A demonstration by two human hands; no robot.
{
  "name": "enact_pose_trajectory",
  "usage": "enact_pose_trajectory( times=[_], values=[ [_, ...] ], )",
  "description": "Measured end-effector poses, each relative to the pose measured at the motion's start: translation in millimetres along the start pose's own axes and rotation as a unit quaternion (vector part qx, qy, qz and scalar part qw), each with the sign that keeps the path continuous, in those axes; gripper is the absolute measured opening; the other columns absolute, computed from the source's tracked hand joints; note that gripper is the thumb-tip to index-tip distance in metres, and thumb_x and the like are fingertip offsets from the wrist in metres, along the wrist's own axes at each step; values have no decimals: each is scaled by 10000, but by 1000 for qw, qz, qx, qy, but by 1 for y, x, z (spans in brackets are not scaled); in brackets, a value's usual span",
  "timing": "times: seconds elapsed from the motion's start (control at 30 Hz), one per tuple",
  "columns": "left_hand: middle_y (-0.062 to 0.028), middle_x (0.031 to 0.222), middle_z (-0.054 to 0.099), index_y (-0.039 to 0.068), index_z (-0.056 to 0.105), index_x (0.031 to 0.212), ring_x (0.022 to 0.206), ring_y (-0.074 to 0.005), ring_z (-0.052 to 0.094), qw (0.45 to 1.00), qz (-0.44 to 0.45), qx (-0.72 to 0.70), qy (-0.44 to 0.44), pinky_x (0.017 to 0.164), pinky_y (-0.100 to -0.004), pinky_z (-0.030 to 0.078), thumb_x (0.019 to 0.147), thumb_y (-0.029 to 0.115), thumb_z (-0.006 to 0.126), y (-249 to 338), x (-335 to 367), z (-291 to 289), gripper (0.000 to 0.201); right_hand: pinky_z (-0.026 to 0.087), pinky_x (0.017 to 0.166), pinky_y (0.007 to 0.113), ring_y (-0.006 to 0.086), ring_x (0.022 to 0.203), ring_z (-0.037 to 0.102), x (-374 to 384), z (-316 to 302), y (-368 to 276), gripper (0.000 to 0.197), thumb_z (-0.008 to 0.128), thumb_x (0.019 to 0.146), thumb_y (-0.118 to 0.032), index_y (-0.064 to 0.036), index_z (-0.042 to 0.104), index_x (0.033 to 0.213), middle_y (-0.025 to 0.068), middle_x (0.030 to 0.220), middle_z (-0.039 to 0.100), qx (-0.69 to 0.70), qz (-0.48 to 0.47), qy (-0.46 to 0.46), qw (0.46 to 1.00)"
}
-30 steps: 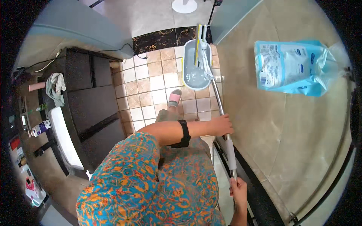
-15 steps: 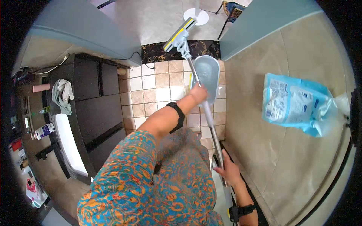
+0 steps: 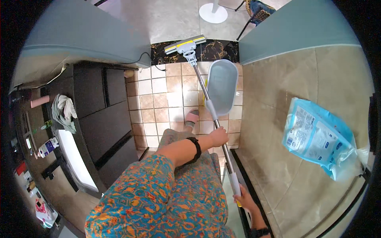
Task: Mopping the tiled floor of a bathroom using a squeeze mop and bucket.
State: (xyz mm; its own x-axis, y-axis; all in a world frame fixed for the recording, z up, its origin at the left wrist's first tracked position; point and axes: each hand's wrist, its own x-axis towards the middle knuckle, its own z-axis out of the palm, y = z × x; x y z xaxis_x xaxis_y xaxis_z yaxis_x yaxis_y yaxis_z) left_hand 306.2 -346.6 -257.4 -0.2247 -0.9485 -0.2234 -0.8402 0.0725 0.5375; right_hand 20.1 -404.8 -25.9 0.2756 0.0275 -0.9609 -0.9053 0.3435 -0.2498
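My feed reads fairly bright. Glare whitens some floor tiles [image 3: 174, 99]; cabinet fronts [image 3: 104, 121] come through dark. Soft shadow beside the blue bag [image 3: 317, 137]. Mop head [image 3: 186, 47] sharp enough. Fisheye bends edges; corners black, grainy.

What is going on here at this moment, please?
Someone in a patterned top holds a mop with both hands: the left hand midway along it, the right hand near its close end. The mop head is at the dark threshold strip, outside the grey bucket, which stands on the tiled floor.
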Motion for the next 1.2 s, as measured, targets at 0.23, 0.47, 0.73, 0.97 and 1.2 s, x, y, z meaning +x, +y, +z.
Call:
enact_pose_trajectory(
  times=[0.23,0.47,0.73,0.97,1.2],
  values=[
    [-3,694,634,194,655,678,793,-203,606,999,2,4,36,766,-375,427,724,197,613,-35,-1,6,62,484,857,364,338,1059,610,-1,36,-22,536,578,901,-163,-83,378,1392,242,1228,558,-223,-179,225,932],
    [-20,726,636,180,660,690,759,-229,626,991,-80,103,37,747,-422,451,725,162,591,-137,-17,-43,80,507,750,426,400,886,639,78,55,-93,530,579,897,-267,-143,404,1381,249,1051,624,-229,-222,234,918],
    [-8,935,608,173,647,892,1047,-198,542,977,-181,109,-7,972,-404,385,776,53,559,-205,-46,-99,189,484,640,485,435,723,617,137,85,-161,556,563,894,-347,-188,375,1393,245,781,636,-259,-268,242,896],
    [-24,927,601,182,645,969,1050,-222,528,983,-180,36,12,1000,-433,331,757,88,590,-104,-76,-38,239,481,590,489,416,673,623,77,91,-75,581,562,892,-345,-190,338,1406,219,758,642,-310,-211,208,903],
    [1,916,605,224,652,944,994,-214,548,988,-131,82,4,949,-474,328,751,165,616,18,-74,47,205,485,635,483,402,709,630,10,79,58,572,559,887,-374,-183,369,1391,205,783,651,-329,-152,235,902]
  ],
)
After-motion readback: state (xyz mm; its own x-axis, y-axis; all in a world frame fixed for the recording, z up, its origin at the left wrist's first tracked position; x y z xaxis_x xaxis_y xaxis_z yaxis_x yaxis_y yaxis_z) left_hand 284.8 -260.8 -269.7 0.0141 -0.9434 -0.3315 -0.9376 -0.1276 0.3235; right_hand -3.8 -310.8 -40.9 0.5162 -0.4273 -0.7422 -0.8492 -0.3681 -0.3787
